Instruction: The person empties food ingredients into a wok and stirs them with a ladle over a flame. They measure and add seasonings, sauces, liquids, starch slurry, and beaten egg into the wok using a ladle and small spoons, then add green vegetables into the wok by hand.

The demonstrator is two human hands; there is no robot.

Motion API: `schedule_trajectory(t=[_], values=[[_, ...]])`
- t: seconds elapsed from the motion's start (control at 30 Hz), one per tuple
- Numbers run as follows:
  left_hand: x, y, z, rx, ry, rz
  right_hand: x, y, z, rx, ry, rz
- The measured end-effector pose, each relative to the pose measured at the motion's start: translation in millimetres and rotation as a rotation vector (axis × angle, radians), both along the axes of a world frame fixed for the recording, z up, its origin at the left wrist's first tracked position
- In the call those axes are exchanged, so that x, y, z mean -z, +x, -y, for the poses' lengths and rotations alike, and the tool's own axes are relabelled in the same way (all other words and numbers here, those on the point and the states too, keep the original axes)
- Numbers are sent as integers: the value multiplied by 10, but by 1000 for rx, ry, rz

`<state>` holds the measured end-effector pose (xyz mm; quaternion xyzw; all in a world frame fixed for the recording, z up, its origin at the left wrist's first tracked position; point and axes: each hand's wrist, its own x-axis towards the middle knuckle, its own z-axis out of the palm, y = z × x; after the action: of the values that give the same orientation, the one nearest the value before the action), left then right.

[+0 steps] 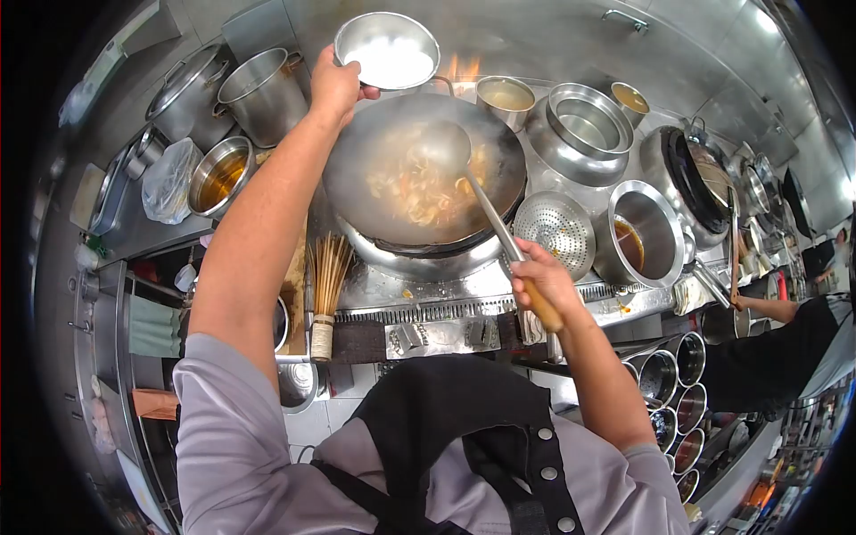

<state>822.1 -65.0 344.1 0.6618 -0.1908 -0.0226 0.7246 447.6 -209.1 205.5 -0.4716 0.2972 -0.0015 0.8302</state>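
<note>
My left hand [341, 85] grips the rim of a round metal bowl [389, 55], raised over the far left side of the wok. Bright glare hides what the bowl holds, if anything. My right hand [541, 278] is closed around the wooden handle of a ladle [492, 210]. The ladle's round head hangs over the dark wok [349, 183], which sits on the burner. Steam blurs the sliced, light brown food [419, 198] inside the wok.
Flames [462, 69] rise behind the wok. A perforated strainer [555, 234] and a pot of brown sauce [638, 201] stand to the right. A bamboo brush [326, 285] leans at the front left. Tall pots [264, 96] stand at the back left. Another person [785, 343] works at far right.
</note>
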Motion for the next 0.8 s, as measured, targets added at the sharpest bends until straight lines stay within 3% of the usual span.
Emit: schedule_trajectory(t=[0.03,0.1,0.13,0.17,0.27,0.3,0.37,0.4,0.43,0.5,0.57,0.67,0.77,0.8], values=[[-2,21,-10,1,0,0,12,46,-108,1,0,0],[-2,57,-67,43,34,-24,39,50,-393,-44,-454,-107],[1,69,-102,43,33,-24,7,-24,-503,-60,-479,-133],[3,78,-145,35,39,-21,-37,-102,-593,-60,-479,-133],[-10,71,-314,23,50,-15,-264,-294,-617,-56,-131,-46],[-21,61,-360,19,55,-13,-253,-252,-565,-56,-132,-46],[-24,78,-399,15,52,2,-156,-129,-441,-23,125,47],[-29,87,-372,11,50,17,-93,-38,-440,-24,-46,-4],[-32,94,-298,11,49,17,-46,6,-464,-25,-47,-4],[-48,105,-63,-1,60,38,28,11,-432,-34,-470,-94],[-75,48,136,-7,68,45,-168,-151,-330,-63,-444,-139],[-125,-9,175,-14,86,53,-287,-334,-47,-120,-59,-45],[-120,28,44,-15,97,61,-80,-151,34,-94,-4,-2],[-110,56,-7,-15,97,68,47,-66,-82,-58,-122,8]])
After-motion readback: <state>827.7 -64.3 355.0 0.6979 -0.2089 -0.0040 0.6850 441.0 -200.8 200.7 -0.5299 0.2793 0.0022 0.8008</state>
